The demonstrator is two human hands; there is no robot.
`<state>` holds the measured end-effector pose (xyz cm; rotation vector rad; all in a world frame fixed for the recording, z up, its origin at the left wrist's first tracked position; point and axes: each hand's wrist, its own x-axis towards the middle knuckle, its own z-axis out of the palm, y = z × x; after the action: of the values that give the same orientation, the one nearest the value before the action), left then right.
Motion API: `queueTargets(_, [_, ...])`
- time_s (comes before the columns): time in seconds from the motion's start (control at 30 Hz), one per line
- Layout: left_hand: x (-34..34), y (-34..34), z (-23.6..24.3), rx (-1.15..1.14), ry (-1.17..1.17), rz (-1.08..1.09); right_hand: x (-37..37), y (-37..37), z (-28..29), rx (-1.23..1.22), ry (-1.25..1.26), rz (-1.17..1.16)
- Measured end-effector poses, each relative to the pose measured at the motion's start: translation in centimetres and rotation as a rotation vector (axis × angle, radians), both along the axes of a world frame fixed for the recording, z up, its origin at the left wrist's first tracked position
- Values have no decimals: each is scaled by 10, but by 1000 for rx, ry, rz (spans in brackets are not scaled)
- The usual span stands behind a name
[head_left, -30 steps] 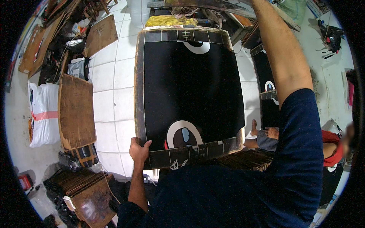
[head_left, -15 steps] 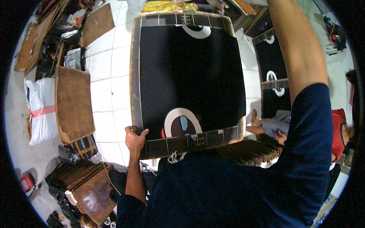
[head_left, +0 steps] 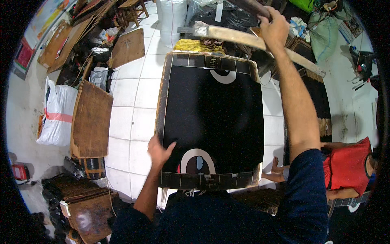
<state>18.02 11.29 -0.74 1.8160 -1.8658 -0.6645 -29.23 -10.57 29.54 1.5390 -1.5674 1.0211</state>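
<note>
The left hand (head_left: pixel 159 151), fingers spread flat, steadies the black framed printing screen (head_left: pixel 211 122) at its seven o'clock edge, while the right hand (head_left: pixel 274 28) grips a long wooden squeegee (head_left: pixel 243 39) at twelve o'clock.

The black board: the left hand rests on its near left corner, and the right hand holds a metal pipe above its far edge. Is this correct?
Not quite. The head view shows the right hand holding a long wooden stick, not a metal pipe. The left hand does rest on the black board's near left corner.
</note>
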Motion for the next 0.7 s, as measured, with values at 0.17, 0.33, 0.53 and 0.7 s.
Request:
queueTargets(0.17, [-146,-92,110,238,1418,-87,23,71,-97,-5,-57,185])
queueTargets(0.33, [-190,-102,107,709,1736,619,62,139,-212,191,-169,151])
queueTargets(0.53, [-174,-72,-16,591,925,792,25,92,-281,588,-146,88])
queueTargets(0.7, [-159,-66,-62,-322,-59,-116,-11,-9,-291,649,-34,47])
